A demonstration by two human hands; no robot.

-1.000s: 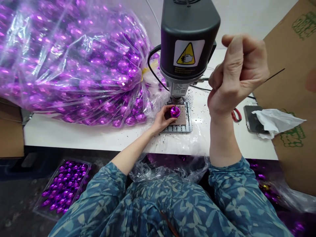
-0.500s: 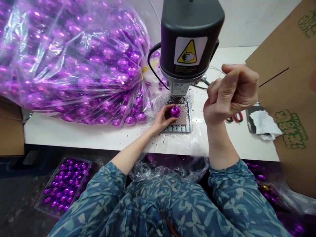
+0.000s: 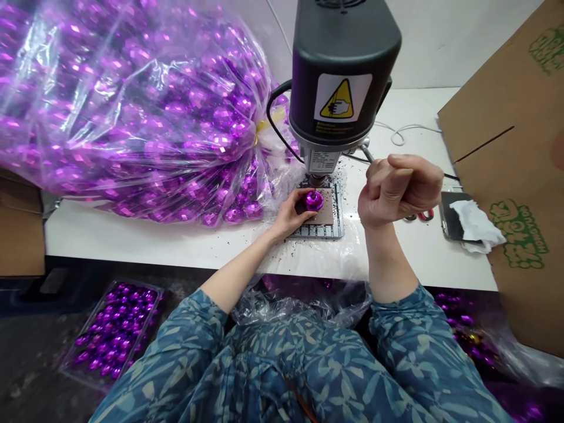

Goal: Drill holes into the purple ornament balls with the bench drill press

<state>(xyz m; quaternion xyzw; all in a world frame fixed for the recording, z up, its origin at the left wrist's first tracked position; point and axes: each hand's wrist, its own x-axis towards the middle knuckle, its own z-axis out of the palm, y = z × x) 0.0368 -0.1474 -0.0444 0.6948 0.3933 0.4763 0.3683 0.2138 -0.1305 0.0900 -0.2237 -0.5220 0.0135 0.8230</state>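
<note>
A shiny purple ball is pinched between the thumb and fingers of my left hand. It rests on a brown square board over the slotted metal base plate of a black drill press. The chuck is right above the ball, and its tip meets the ball's top; whether it has gone in I cannot make out. My right hand is closed around the end of the drill press lever, whose grip is hidden in the fist. Dark shavings lie around the base.
At left lies a big clear bag of purple balls. A clear tray of balls stands low at left. Cardboard boxes flank the table. Red-handled scissors and a phone with white tissue lie at right.
My right hand has come down and slightly left with the lever. The left hand keeps the ball in the same place under the drill. The view has shifted slightly.
</note>
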